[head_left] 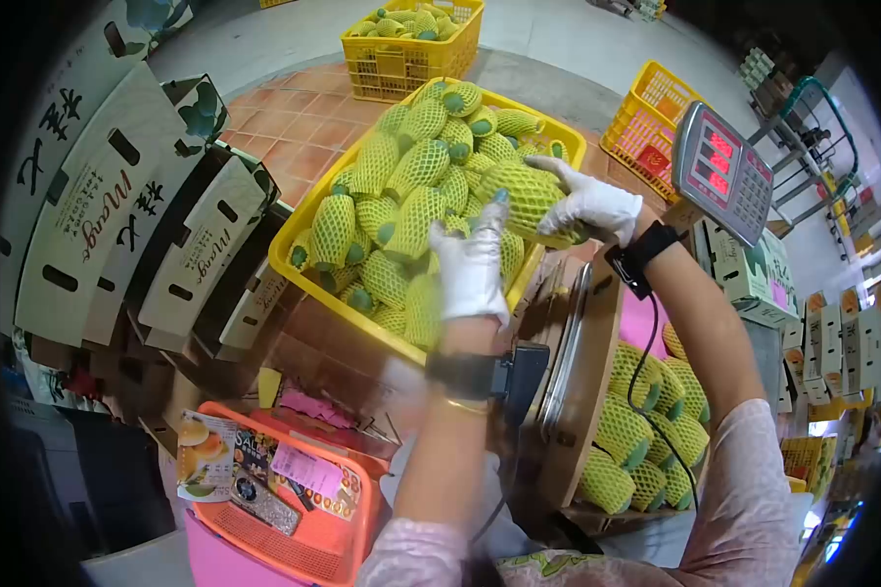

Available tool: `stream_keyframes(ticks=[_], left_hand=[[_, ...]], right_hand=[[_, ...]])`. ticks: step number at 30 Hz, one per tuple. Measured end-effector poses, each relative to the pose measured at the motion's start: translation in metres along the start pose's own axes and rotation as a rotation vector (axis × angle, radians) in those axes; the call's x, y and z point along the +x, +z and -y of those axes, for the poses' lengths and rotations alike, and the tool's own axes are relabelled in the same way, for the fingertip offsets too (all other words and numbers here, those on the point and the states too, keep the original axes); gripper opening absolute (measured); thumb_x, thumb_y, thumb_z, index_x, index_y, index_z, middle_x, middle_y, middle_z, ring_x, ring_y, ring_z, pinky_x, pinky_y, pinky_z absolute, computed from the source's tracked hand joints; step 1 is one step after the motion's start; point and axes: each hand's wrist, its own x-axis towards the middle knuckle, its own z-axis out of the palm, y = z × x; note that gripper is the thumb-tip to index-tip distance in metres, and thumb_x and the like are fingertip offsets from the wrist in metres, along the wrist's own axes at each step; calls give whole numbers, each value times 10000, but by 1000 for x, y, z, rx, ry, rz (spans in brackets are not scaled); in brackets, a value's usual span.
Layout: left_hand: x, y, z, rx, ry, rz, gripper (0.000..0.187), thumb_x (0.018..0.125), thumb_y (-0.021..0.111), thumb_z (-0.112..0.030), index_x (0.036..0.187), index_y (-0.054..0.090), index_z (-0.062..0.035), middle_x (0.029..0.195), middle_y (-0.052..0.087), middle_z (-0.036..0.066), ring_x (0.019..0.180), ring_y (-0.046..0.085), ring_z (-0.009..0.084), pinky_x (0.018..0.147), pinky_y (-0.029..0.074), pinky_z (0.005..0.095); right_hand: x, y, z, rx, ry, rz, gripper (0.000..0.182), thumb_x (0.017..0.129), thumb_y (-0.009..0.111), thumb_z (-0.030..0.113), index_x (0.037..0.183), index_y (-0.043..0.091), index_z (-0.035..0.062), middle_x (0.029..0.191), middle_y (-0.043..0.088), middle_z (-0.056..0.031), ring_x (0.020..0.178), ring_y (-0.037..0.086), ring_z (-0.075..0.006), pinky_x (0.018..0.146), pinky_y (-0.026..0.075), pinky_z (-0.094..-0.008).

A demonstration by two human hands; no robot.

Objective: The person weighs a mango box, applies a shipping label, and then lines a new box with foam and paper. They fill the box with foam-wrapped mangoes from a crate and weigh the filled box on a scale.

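My right hand (pixel 592 203), in a white glove, is wrapped round a mango in a yellow foam net (pixel 522 199), held above the right side of a yellow crate (pixel 297 278). My left hand (pixel 470 266), also gloved, has its thumb and fingers apart over the crate, fingertips right at the held mango's left end. Many more netted mangoes (pixel 421 210) fill the crate, piled on one another. Black bands with small devices sit on both wrists, and a cable runs from the right one.
At the right, an open carton (pixel 582 391) holds netted mangoes (pixel 622 430) beside a digital scale (pixel 722 171). Printed mango cartons (pixel 98 215) stand at left. An orange basket (pixel 362 528) with a phone (pixel 264 504) is at lower left. Yellow crates (pixel 392 73) stand behind.
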Motion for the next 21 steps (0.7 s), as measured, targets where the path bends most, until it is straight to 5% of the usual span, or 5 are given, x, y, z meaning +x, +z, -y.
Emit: stream_keyframes(ticks=[2, 5, 6, 10, 21], left_hand=[[-10, 5, 9, -153, -64, 190, 773, 807, 647, -278, 1385, 143, -181, 1266, 421, 102, 1181, 378, 234, 858, 413, 505], [-22, 10, 13, -526, -263, 397, 488, 791, 651, -131, 1207, 423, -20, 1026, 575, 104, 864, 594, 232, 702, 534, 358], [-28, 13, 14, -537, -319, 412, 224, 829, 595, -158, 1017, 560, -41, 951, 604, 91, 864, 596, 223, 740, 522, 369], [-56, 25, 21, -519, -502, 451, 227, 817, 594, -230, 965, 569, -59, 950, 609, 101, 860, 598, 233, 795, 488, 391], [-87, 49, 93, -379, -453, 766, 321, 898, 494, -324, 1087, 522, -66, 1102, 566, 113, 1030, 553, 236, 874, 478, 371]], right_hand=[[-47, 28, 30, -450, -80, -14, 933, 605, 683, -52, 1385, 206, 135, 1218, 445, -158, 997, 524, -171, 819, 471, -279], [-87, 45, 25, -966, -319, -91, 980, 584, 772, 60, 1377, 206, 170, 1235, 429, -192, 1049, 485, -212, 836, 462, -314], [-103, 49, 31, -855, -230, -98, 975, 604, 779, 98, 1382, 194, 159, 1239, 428, -192, 1067, 475, -219, 845, 458, -321], [-144, 32, 33, -505, -36, -204, 1002, 653, 796, 203, 1397, 132, 112, 1220, 458, -177, 1012, 511, -201, 791, 479, -306], [-210, 11, -14, -773, -166, -368, 962, 571, 775, 227, 1361, 249, 73, 1151, 524, -189, 1027, 544, -238, 886, 441, -306]])
